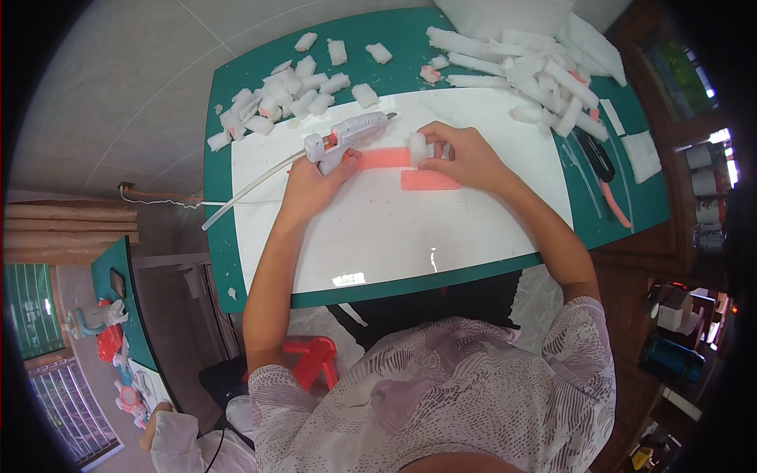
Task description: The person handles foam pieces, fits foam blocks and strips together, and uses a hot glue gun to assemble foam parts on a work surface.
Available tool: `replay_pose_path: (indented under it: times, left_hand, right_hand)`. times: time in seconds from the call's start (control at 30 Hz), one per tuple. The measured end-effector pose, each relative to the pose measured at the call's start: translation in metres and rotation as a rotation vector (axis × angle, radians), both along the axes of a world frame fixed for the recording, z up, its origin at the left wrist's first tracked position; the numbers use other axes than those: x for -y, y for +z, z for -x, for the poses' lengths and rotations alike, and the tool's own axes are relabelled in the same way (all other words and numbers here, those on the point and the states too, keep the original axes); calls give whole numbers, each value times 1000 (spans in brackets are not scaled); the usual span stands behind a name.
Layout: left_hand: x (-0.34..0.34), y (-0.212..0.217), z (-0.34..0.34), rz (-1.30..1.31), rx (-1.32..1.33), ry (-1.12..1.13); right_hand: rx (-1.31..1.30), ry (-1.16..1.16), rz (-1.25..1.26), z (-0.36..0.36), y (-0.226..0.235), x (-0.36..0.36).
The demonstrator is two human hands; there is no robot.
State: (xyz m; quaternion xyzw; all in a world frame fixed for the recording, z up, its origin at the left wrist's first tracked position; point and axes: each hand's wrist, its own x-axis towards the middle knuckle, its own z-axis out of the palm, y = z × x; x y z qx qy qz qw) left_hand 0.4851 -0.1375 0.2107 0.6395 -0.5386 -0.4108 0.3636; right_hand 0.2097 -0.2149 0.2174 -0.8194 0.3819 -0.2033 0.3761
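Observation:
My left hand point(314, 183) is closed around the handle of a white hot glue gun point(359, 128), its nozzle pointing right. A long clear glue stick point(252, 191) sticks out of its back. Beside that hand starts a flat pink foam strip point(384, 158) lying on the white board; the hand hides the strip's left end. At the strip's right end my right hand point(467, 160) pinches a small white foam block point(417, 149), upright against the strip. A second, shorter pink strip point(430, 180) lies just below, near the right hand.
Small white foam chunks point(292, 88) are heaped at the far left of the green table mat point(410, 31). Longer white foam strips point(544, 75) pile up at the far right. A black-handled cutter point(596, 156) lies right of the white board point(394, 236). Another person's arm point(151, 426) shows lower left.

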Motion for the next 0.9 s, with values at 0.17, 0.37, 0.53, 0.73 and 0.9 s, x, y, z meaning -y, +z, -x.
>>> replay_pose_path:
  times: [0.17, 0.37, 0.53, 0.73, 0.9]
  left_hand:
    - [0, 2, 1, 14, 18, -19]
    - [-1, 1, 1, -4, -21, 4]
    - [-1, 0, 1, 9, -32, -2]
    - [-2, -2, -1, 26, -2, 0]
    - [-5, 3, 0, 64, -11, 34]
  right_hand:
    - [1, 6, -9, 1, 0, 0]
    - [-2, 5, -10, 1, 1, 0]
    - [-10, 2, -16, 0, 1, 0]
    - [-3, 2, -18, 2, -1, 1]
    - [27, -6, -37, 3, 2, 0]
